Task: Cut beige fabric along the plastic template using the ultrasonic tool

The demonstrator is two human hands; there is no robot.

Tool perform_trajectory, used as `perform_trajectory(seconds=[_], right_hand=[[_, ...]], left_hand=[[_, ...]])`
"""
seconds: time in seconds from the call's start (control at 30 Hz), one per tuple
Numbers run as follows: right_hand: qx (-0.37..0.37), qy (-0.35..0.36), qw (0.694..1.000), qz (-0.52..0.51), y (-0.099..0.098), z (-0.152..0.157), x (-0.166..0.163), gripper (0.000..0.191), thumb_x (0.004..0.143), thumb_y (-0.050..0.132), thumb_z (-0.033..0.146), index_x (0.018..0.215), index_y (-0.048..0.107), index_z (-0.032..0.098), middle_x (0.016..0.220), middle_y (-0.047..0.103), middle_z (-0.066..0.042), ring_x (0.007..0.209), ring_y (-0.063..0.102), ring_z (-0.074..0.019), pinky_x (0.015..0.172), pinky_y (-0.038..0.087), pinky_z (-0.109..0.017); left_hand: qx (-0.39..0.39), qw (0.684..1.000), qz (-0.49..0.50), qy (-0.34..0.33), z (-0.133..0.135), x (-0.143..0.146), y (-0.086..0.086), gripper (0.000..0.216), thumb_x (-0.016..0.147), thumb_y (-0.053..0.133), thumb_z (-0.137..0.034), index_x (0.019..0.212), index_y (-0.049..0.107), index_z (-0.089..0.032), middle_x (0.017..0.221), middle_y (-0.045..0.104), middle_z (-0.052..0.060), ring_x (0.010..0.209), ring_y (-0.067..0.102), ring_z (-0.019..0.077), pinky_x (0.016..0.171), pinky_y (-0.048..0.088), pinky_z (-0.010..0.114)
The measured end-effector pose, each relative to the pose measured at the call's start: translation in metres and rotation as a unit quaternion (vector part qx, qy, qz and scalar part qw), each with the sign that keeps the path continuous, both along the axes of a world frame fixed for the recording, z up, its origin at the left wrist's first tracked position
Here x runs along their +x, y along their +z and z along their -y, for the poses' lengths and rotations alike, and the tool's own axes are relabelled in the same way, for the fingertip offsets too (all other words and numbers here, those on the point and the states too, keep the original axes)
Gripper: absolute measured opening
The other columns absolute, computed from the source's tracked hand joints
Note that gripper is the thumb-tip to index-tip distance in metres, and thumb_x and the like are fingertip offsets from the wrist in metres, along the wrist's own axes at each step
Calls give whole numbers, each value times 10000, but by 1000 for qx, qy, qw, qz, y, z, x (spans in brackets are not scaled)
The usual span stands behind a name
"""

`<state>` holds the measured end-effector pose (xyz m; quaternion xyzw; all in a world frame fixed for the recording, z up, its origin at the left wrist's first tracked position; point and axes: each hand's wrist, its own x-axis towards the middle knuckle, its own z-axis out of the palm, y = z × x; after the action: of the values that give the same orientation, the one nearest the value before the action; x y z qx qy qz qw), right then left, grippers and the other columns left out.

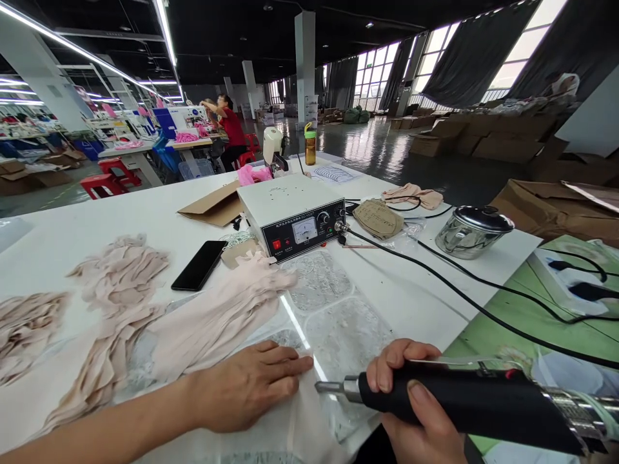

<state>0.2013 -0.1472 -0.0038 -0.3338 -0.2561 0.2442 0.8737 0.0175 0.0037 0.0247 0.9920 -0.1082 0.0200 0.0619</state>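
Observation:
My left hand (pixel 256 386) lies flat on a sheet of thin beige fabric (pixel 294 428), its fingers stretched toward the tool tip. The fabric is spread over a clear, scuffed template sheet (pixel 333 322) on the white table. Wrapped around a black handheld ultrasonic cutter (pixel 464 399) is my right hand (pixel 411 399). The cutter's narrow metal tip points left, just beside my left fingertips; whether it touches the fabric I cannot tell. Layered beige fabric pieces (pixel 217 309) lie beyond my left hand, with a crumpled fabric pile (pixel 123 267) farther left.
A white generator box (pixel 294 212) with dial and knobs stands ahead, its black cable (pixel 411 258) running right. A black phone (pixel 199 265), a lidded steel pot (pixel 471 235), brown pattern pieces (pixel 377 219) and a bottle (pixel 310 147) are on the table. A co-worker (pixel 232 129) sits far off.

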Motion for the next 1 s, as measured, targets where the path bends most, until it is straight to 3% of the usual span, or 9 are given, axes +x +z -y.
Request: perform_trajectory(seconds=[0.17, 0.37, 0.47, 0.67, 1.0], right_hand=[[13, -69, 997, 26, 1, -14, 3, 106, 802, 627, 275, 901, 603, 245, 760, 506, 24, 537, 539, -107, 504, 512, -293], [10, -71, 996, 61, -4, -27, -1, 117, 824, 622, 263, 929, 572, 246, 791, 524, 26, 553, 549, -106, 532, 517, -304], [3, -67, 996, 65, -7, -28, -1, 112, 833, 616, 254, 929, 561, 240, 802, 524, 27, 567, 560, -106, 557, 528, -314], [4, -68, 996, 64, -9, -27, 0, 103, 840, 619, 252, 929, 566, 242, 798, 535, 26, 574, 566, -110, 552, 519, -309], [11, -66, 996, 54, -5, -28, 0, 85, 836, 626, 251, 908, 582, 239, 784, 538, 24, 563, 564, -109, 540, 525, -305]], left_hand=[[-1, 1000, 4, -4, 0, 0, -3, 127, 961, 424, -109, 966, 542, -158, 1438, 528, 114, 1213, 559, 240, 968, 410, 340], [-11, 1000, 4, 2, 0, 0, -2, 140, 959, 433, -115, 1031, 542, -166, 1406, 560, 101, 1188, 573, 235, 964, 409, 328], [-29, 1000, -3, 8, 0, 0, 1, 231, 949, 416, -114, 1149, 525, -154, 1390, 573, 110, 1179, 585, 244, 970, 432, 342], [-65, 997, -8, 35, 4, -1, 3, 525, 922, 456, -94, 1436, 347, -101, 1364, 586, 153, 1231, 566, 268, 1011, 470, 374], [-71, 996, 12, 53, 15, 0, 4, 382, 1017, 493, -277, 1374, 498, -141, 1386, 579, 132, 1264, 559, 263, 1051, 465, 374]])
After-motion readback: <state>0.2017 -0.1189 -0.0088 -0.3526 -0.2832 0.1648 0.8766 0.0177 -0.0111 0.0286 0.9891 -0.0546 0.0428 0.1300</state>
